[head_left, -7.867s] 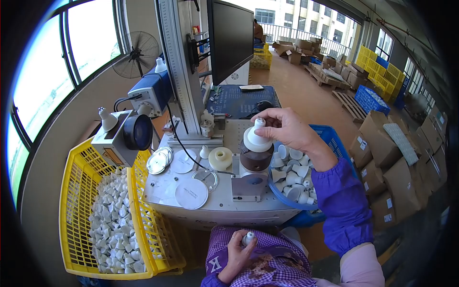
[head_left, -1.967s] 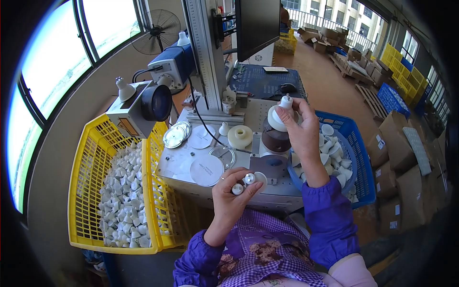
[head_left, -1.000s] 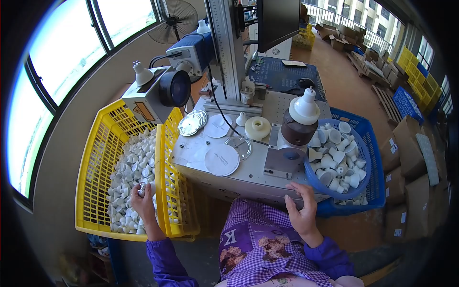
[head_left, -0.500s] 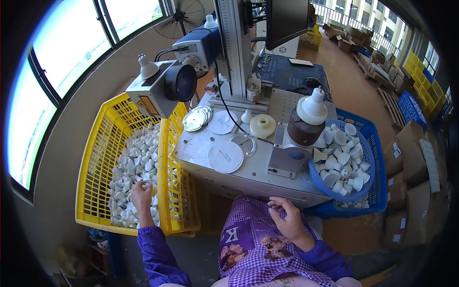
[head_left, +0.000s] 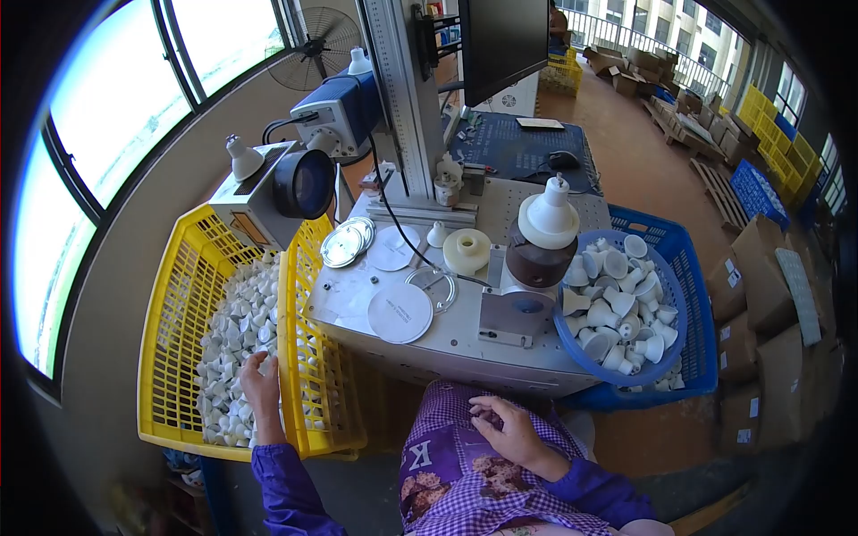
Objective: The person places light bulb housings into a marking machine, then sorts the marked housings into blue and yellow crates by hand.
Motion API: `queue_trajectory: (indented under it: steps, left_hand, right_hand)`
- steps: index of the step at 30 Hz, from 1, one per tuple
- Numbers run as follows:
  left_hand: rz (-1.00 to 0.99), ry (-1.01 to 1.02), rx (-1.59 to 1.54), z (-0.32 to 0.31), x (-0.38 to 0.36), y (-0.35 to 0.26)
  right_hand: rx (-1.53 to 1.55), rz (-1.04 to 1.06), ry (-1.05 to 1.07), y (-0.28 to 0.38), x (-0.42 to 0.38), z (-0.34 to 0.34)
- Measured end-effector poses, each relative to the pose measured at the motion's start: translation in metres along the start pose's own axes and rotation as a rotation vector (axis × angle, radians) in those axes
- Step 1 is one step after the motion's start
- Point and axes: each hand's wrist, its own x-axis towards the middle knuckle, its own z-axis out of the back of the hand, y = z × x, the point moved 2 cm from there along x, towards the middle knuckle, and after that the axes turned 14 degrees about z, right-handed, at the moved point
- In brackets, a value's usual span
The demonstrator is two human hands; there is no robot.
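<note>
My left hand (head_left: 260,386) is over the yellow crate (head_left: 165,393), just above a heap of white lamp cups (head_left: 231,330). Its thumb and fingers are slightly apart, and I see nothing between them. Above the checked purple apron (head_left: 447,464) on my lap, my right hand (head_left: 514,435) is open, fingers loosely bent and holding nothing. One white lamp cup (head_left: 548,217) stands with its pins up on the dark round holder (head_left: 536,262) of the machine. More white lamp cups (head_left: 617,313) fill a blue round basin (head_left: 666,362) to the right.
A laser head (head_left: 259,192) with a dark lens overhangs the yellow crate. On the metal worktop (head_left: 344,299) lie a white printed disc (head_left: 399,313), metal discs (head_left: 344,243) and a cream ring (head_left: 466,250). A blue crate (head_left: 702,295) surrounds the basin. Cardboard boxes (head_left: 773,277) stand at right.
The camera view has shifted, moving the worktop leftward in the frame. In my left hand's fingers, a whitish piece seen earlier no longer shows. My right hand stays over my lap.
</note>
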Motion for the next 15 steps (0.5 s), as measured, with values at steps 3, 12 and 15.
queue_trajectory:
  steps: [3,12,15]
  left_hand:
    - [-0.149,-0.045,-0.148,0.003,-0.034,-0.094]
    - [-0.405,0.225,-0.048,-0.184,-0.029,-0.23]
    - [-0.371,0.256,0.132,-0.218,-0.028,-0.25]
  right_hand:
    - [-0.008,-0.02,0.023,-0.004,0.0,-0.001]
    - [-0.029,-0.054,0.129,-0.002,-0.001,-0.009]
    - [-0.036,-0.074,0.107,-0.006,-0.004,-0.008]
